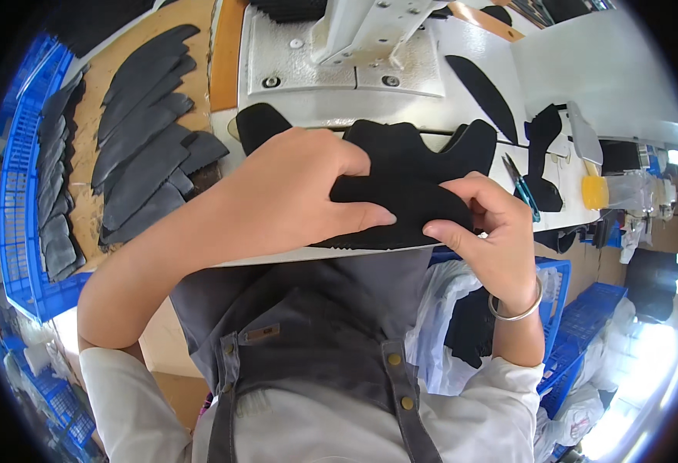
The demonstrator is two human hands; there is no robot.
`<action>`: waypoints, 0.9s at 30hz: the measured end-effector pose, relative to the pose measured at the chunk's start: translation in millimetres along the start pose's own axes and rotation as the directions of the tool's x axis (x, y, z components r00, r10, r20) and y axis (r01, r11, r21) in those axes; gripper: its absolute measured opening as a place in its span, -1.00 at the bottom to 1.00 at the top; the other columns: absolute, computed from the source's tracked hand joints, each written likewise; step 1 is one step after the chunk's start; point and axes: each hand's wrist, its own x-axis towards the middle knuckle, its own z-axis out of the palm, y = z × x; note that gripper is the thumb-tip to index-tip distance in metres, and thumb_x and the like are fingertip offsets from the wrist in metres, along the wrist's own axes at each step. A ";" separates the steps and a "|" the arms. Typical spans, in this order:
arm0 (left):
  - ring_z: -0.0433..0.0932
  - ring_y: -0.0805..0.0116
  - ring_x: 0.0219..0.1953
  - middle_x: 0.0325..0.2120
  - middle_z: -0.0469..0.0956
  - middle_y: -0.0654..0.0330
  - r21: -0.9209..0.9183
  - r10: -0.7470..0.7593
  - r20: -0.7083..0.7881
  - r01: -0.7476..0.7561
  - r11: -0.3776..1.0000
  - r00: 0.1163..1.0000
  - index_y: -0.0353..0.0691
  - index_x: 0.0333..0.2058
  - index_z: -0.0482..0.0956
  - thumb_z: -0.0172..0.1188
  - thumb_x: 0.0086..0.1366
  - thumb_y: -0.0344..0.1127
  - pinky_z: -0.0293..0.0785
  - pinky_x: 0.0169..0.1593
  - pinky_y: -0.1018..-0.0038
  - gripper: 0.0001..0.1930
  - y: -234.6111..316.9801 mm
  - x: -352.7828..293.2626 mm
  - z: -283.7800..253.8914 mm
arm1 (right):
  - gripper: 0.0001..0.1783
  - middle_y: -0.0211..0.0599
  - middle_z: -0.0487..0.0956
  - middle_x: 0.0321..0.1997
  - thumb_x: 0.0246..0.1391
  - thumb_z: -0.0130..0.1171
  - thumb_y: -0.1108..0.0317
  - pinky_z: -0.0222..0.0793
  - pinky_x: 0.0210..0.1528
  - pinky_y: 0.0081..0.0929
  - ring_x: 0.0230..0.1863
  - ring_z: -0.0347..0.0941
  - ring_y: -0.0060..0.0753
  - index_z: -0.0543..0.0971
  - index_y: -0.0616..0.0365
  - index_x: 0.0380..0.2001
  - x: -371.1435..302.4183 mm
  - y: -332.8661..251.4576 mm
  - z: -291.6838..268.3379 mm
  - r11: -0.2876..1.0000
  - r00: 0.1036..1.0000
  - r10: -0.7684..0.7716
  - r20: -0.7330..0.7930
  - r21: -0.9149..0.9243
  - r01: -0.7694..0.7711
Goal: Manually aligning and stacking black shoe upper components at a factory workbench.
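At the table's near edge, my left hand [300,189] and my right hand [497,224] hold a black, soft-looking fabric piece [404,197]. My left fingers reach over it, with the thumb along its near side. Thumb and fingers of my right hand pinch its right edge. Under and beyond it lies a larger black piece with a wavy outline [385,143]; where one ends and the other begins is hard to see. Another black end [262,127] shows beyond my left wrist. Teal-handled thread snips [524,193] lie right of my right hand.
A white metal machine base [347,73] stands just beyond the fabric. On the left, overlapping dark grey cut pieces [142,147] lie on a brown board beside a blue crate [19,193]. A black leaf-shaped piece [482,96] and a yellow-capped container [595,193] are at right.
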 end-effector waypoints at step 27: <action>0.30 -0.10 -0.60 -0.74 0.30 -0.03 0.160 0.160 -0.175 -0.133 0.978 0.971 -0.32 -0.63 0.37 0.39 0.00 -0.03 0.22 -0.54 0.27 -0.52 -7.4 -8.0 17.1 | -0.73 -0.44 0.42 -0.46 -0.20 0.37 0.60 0.28 -0.47 -0.77 -0.48 0.35 -0.73 0.56 0.31 -0.35 -0.1 -9.0 -0.1 0.999 0.999 -0.034 0.042 -0.023 0.035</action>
